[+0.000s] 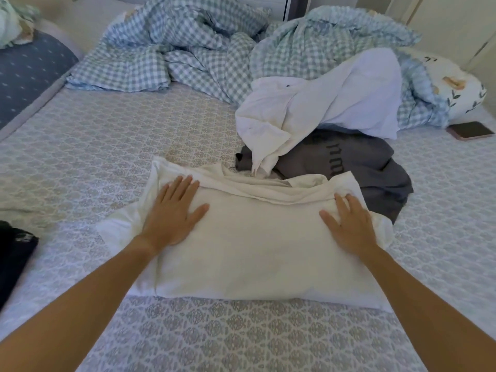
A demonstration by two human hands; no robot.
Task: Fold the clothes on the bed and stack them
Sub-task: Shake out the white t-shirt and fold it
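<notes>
Where the patterned bed (107, 146) fills most of the view, its cover is grey-white with a small repeated motif. Far side: a checked blue-and-white duvet (193, 49), crumpled in a long heap across the head of the bed.

White shirt (255, 253), partly folded, lies flat on the bed directly in front of the person; its far edge is bunched and creased, the near edge straight. A sleeve or side panel sticks out at its left.

Crumpled white garment (322, 108) sits beyond and to the right, draped partly over the duvet and partly over a grey garment (362, 167) with dark lettering. The grey garment touches the far right corner of the white shirt.

Dark garment (13, 259) at the left edge of the view, only partly in frame. Printed pillow (456, 87) at far right, leaf pattern. Phone (471, 130) lies flat on the bed just in front of the pillow.

Left hand (174, 213): flat, fingers spread and straight, palm down on the left upper part of the white shirt. Right hand (349, 224): likewise flat, fingers extended, pressing the right upper part. Neither hand grips any cloth.
</notes>
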